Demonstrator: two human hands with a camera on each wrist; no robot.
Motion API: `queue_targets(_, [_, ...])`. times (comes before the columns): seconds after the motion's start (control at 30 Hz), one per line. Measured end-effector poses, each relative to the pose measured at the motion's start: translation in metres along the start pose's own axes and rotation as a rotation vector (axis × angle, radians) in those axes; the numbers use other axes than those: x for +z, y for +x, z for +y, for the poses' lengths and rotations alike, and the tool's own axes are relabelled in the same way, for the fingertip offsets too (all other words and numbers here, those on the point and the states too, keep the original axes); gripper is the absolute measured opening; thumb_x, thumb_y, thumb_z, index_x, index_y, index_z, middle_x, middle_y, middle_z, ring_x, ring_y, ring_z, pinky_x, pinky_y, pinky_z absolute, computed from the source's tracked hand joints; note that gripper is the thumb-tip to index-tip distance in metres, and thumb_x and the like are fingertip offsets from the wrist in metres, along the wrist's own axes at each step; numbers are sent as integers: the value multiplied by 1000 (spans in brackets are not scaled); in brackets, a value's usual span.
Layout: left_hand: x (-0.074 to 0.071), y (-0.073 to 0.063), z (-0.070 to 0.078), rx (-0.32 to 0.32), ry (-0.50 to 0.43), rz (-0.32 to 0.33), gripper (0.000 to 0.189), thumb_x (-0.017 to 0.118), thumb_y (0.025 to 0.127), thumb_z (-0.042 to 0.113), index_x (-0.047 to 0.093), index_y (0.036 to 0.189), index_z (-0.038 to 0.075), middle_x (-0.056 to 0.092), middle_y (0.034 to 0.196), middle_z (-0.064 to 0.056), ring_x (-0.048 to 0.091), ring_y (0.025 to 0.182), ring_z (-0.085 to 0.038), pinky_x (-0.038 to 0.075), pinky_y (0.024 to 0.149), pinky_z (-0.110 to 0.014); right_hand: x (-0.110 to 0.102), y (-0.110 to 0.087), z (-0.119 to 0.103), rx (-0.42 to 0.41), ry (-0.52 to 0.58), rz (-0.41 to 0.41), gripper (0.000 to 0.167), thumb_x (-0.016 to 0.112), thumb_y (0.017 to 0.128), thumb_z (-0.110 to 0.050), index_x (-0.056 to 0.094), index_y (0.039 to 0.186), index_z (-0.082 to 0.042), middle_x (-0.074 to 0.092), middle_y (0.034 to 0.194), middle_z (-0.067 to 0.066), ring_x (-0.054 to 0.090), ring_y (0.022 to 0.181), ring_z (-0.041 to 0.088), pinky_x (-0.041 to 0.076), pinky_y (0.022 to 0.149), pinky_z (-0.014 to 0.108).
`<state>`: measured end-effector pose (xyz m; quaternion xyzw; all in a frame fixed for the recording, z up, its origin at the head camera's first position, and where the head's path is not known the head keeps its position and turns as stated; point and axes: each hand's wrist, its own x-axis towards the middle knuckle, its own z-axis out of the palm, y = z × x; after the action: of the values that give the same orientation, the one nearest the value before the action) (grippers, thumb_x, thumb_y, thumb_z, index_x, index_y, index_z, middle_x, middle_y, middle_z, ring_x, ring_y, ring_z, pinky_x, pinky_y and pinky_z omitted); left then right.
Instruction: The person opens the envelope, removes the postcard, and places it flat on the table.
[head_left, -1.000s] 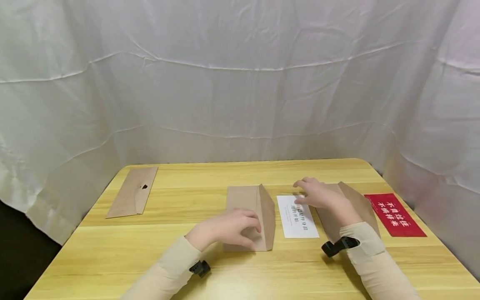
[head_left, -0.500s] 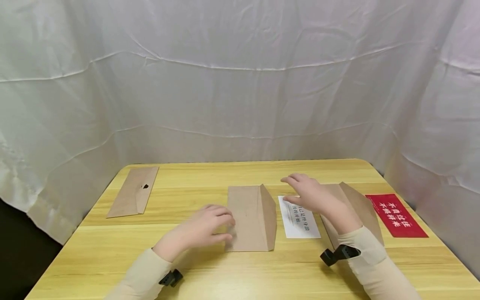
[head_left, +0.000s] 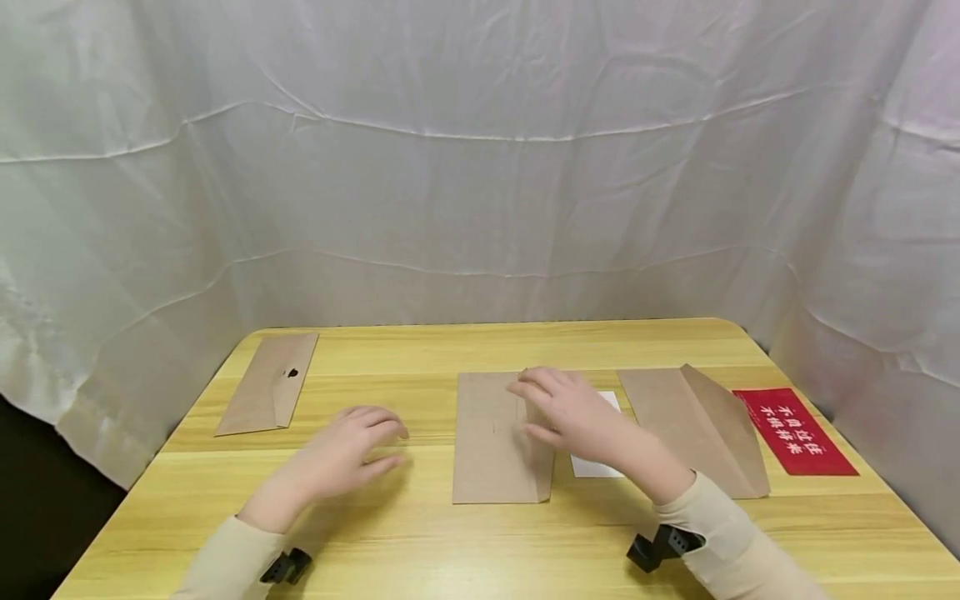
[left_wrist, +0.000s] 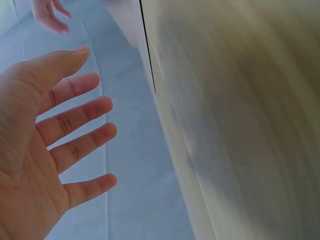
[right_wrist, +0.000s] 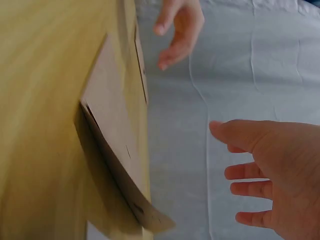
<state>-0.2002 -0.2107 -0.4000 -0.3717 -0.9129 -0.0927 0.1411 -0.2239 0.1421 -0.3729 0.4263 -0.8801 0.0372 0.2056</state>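
Observation:
My left hand [head_left: 337,454] hovers over bare wood left of the middle brown envelope [head_left: 487,450]. In the left wrist view, the fingers [left_wrist: 75,122] of that hand are spread and hold nothing. My right hand [head_left: 577,417] hangs over the flap side of the middle envelope, covering part of it and of a white printed card [head_left: 592,468]. In the right wrist view my right hand [right_wrist: 287,172] has its fingers apart, with nothing in them. That view also has the envelope [right_wrist: 112,110] with its flap [right_wrist: 125,185] tilted up from the table.
Another brown envelope [head_left: 682,417] lies with its flap unfolded at the right, beside a red card [head_left: 798,433] with white characters. At the far left of the wooden table [head_left: 405,550] is a closed envelope [head_left: 262,383] with a small dark mark. White curtain [head_left: 480,183] surrounds the back.
My left hand has moved left, off the middle envelope onto the area beside it. My right hand has shifted left from above the white card to above the middle envelope's flap.

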Motion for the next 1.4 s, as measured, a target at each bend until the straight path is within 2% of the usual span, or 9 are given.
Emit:
queue_targets(0.17, [-4, -10, -20, -49, 27, 64, 31, 76, 83, 34, 68, 107, 16, 69, 110, 0, 64, 107, -24, 48, 99, -51, 6, 5, -17, -82, 0, 5, 56, 69, 88, -36, 52, 137, -13, 57, 132, 8, 54, 124, 27, 50, 97, 50])
queue_targets(0.3, [-9, -18, -38, -74, 32, 122, 29, 77, 82, 28, 69, 106, 13, 70, 108, -4, 66, 103, -26, 52, 92, -48, 10, 7, -28, -143, 3, 6, 57, 68, 89, -36, 50, 139, -14, 57, 135, 9, 53, 126, 26, 49, 99, 48])
queue_targets(0.43, [-16, -27, -56, -144, 51, 139, 29, 77, 83, 26, 68, 107, 11, 70, 108, -7, 67, 101, -28, 54, 87, -45, 16, 9, -39, -165, 13, -34, 59, 64, 91, -39, 46, 142, -17, 54, 139, 8, 50, 130, 26, 48, 101, 47])
queue_targets(0.63, [-23, -40, -81, -226, 82, 154, 29, 76, 83, 24, 68, 107, 10, 70, 109, -10, 66, 102, -32, 53, 88, -49, 22, 16, -56, -191, 45, -114, 58, 58, 95, -43, 41, 146, -19, 49, 145, 7, 45, 136, 24, 43, 108, 47])
queue_targets(0.73, [-25, -46, -90, -278, 62, 132, 29, 74, 85, 23, 67, 109, 8, 69, 112, -14, 64, 106, -36, 51, 91, -52, 25, 22, -63, -197, 68, -140, 58, 54, 97, -45, 39, 148, -21, 45, 149, 5, 42, 139, 23, 40, 110, 47])
queue_targets(0.87, [-29, -55, -99, -379, 4, 81, 30, 69, 90, 22, 65, 115, 6, 66, 120, -18, 59, 115, -40, 46, 96, -57, 29, 34, -70, -204, 76, -148, 59, 52, 98, -47, 37, 150, -23, 42, 152, 4, 37, 142, 22, 38, 112, 47])
queue_targets(1.13, [-34, -74, -120, -516, -15, 18, 37, 63, 95, 31, 62, 123, 7, 59, 130, -21, 54, 118, -46, 44, 94, -61, 38, 57, -80, -182, 83, -169, 60, 50, 98, -48, 36, 151, -23, 39, 154, 4, 36, 144, 23, 37, 114, 48])
queue_targets(1.27, [-33, -83, -131, -574, 5, -39, 46, 59, 97, 35, 57, 131, 5, 53, 135, -27, 50, 121, -50, 42, 93, -66, 43, 70, -83, -168, 101, -201, 60, 48, 99, -49, 34, 152, -23, 35, 157, 4, 33, 145, 23, 33, 117, 47])
queue_targets(1.4, [-30, -90, -137, -612, 15, -130, 59, 57, 96, 41, 48, 141, 4, 42, 143, -33, 42, 127, -55, 37, 92, -74, 49, 83, -85, -142, 120, -244, 61, 45, 100, -50, 32, 152, -22, 32, 158, 4, 30, 147, 23, 32, 117, 48])
